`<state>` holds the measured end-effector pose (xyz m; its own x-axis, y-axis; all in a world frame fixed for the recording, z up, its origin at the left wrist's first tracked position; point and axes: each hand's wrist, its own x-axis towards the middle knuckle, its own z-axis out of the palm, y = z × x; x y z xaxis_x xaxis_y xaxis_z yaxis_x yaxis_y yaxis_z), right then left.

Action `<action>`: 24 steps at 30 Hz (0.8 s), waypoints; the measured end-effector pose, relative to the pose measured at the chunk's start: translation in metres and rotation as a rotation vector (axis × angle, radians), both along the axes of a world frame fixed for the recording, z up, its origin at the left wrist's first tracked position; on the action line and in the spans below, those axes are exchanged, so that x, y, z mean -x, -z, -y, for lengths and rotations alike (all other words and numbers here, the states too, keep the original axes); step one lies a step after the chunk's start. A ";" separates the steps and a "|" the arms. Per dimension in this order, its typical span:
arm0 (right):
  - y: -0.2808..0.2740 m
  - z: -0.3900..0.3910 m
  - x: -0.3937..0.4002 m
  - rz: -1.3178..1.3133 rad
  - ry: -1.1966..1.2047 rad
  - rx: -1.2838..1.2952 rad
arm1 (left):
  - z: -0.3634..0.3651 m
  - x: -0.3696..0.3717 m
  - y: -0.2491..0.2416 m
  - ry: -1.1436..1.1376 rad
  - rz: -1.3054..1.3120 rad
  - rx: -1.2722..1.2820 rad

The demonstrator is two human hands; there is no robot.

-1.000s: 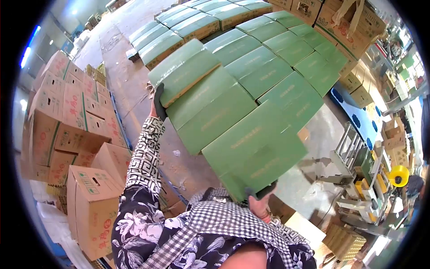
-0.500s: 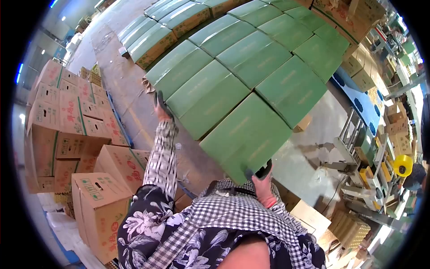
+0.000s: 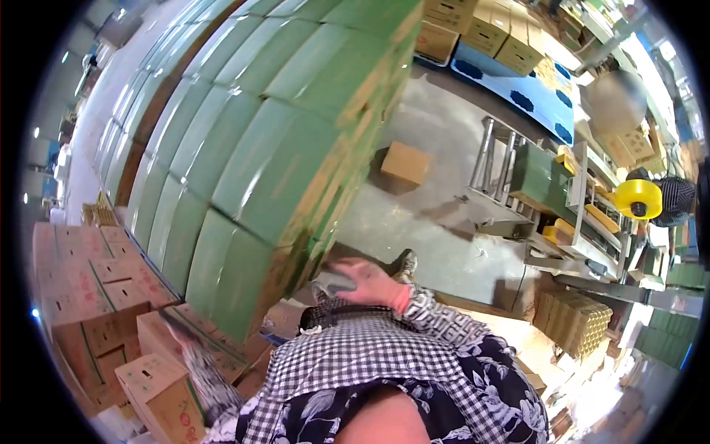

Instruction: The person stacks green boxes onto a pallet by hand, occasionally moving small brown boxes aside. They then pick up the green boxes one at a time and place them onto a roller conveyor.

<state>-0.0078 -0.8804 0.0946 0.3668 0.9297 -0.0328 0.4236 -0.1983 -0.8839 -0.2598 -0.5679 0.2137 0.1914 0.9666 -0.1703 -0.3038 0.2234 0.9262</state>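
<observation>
A large stack of cartons with green tops [image 3: 259, 163] rises in front of me on the left, its brown side facing the open floor. My right hand [image 3: 366, 283] hangs at waist height beside the stack's near corner, fingers apart and somewhat blurred, with nothing visible in it. My left hand [image 3: 176, 325] is smeared by motion, low at the left. It is nearest to the brown printed cartons [image 3: 196, 329], and whether it touches them cannot be made out. A closed brown carton [image 3: 163, 392] stands just below that hand.
More printed cartons [image 3: 89, 274] are piled at the left. On the floor ahead lies a small brown carton [image 3: 405, 163]. To the right, a roller conveyor [image 3: 497, 159] carries a green carton [image 3: 540, 177], near a yellow tape roll [image 3: 638, 198]. Stacked egg trays [image 3: 573, 318] stand at lower right.
My view has turned right. Both hands have left the green-topped carton at the near end of the stack; the left has dropped lower left, the right has come in before my waist. A green carton shows on the conveyor.
</observation>
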 end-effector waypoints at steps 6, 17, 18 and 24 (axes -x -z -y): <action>0.031 0.146 -0.162 0.063 0.822 0.109 | -0.023 0.032 0.028 -0.204 0.147 0.291; 0.102 0.197 -0.223 0.483 0.766 0.532 | 0.182 -0.266 0.194 1.046 -0.739 0.332; 0.114 0.201 -0.215 0.471 0.821 0.354 | 0.204 -0.308 0.251 1.074 -0.719 0.508; 0.182 0.327 -0.245 -0.981 1.982 -0.758 | 0.309 -0.433 0.329 1.122 -0.044 0.769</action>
